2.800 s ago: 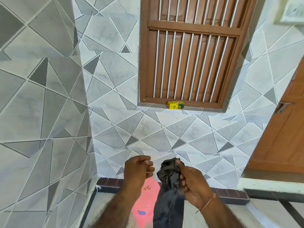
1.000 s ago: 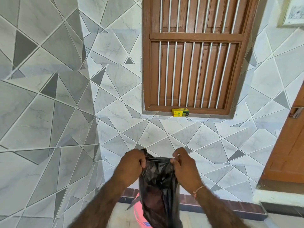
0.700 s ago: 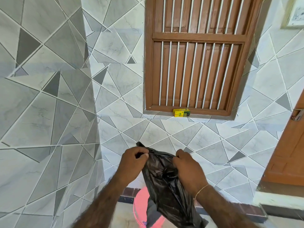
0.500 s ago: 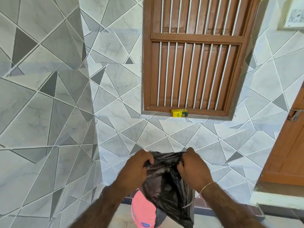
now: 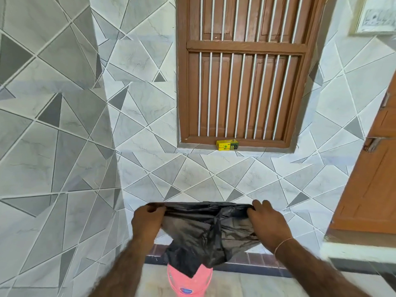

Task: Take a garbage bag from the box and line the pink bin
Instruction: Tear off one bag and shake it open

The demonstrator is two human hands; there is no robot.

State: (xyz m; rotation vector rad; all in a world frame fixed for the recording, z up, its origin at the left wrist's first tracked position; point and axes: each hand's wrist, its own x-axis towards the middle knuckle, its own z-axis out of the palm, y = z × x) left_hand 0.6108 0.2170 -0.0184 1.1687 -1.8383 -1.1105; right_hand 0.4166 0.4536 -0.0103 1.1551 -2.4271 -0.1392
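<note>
Bag mouth stretched above the bin.
Left hand [image 5: 147, 219] and right hand [image 5: 266, 225], each grip clamped on the bag [image 5: 205, 234] rim, have drawn apart since half a second ago; the bag now hangs flat directly above the bin [image 5: 188, 285], unlined; mouth still needs opening.

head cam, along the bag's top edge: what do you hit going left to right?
Tiled wall → left hand → garbage bag, stretched between both hands → right hand → wooden door. The pink bin is left out: it sits below the bag and overlaps it.
</note>
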